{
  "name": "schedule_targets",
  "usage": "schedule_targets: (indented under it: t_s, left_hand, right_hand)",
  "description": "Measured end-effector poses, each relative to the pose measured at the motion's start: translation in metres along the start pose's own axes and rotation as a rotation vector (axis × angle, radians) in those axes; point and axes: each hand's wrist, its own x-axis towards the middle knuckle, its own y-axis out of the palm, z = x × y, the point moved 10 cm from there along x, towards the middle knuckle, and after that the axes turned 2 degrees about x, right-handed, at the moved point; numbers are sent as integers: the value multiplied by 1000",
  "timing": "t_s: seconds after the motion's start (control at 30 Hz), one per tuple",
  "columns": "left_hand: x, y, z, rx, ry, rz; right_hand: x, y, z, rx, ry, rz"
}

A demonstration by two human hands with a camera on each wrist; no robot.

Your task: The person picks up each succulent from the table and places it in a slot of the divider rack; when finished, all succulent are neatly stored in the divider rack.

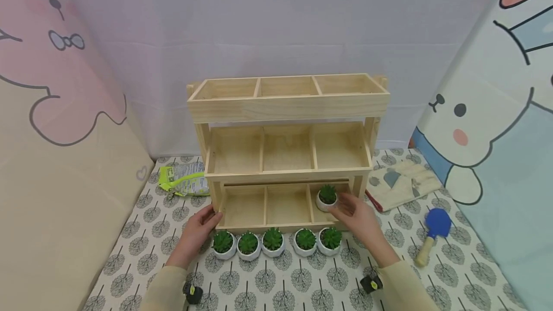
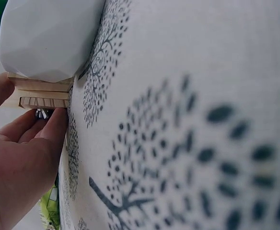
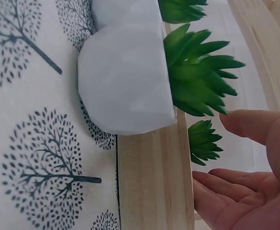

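Observation:
A wooden three-tier planter shelf [image 1: 288,109] stands in front of me, each tier split into three compartments. My left hand [image 1: 199,229] grips the lower left corner of its bottom tier, thumb in front and fingers round the side; the left wrist view shows the fingers by a metal fastener [image 2: 42,113]. A potted succulent [image 1: 327,197] in a white pot sits in the bottom right compartment. Beside its right side is my right hand [image 1: 356,217], thumb and fingers spread apart. In the right wrist view the front board [image 3: 154,182] hides the pot's lower part.
Several more potted succulents [image 1: 273,242] stand in a row before the shelf. A green and silver packet [image 1: 183,179] lies at left. Cloth gloves [image 1: 403,184] and a blue toy shovel [image 1: 437,224] lie at right on the tree-print cloth [image 1: 259,296].

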Motion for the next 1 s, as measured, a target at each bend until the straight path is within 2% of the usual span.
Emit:
schedule_targets:
  t_s: [0.23,0.7,1.0]
  left_hand:
    - [-2,0,-3,2,12,3]
    - [-1,0,-2,11,5,-7]
    - [-2,0,-4,6,7,-1]
  right_hand:
    - [-9,-6,2,-21,-13,-31]
    - [-35,-11,2,92,-72,-55]
    - [-55,-17,-7,143,-84,-73]
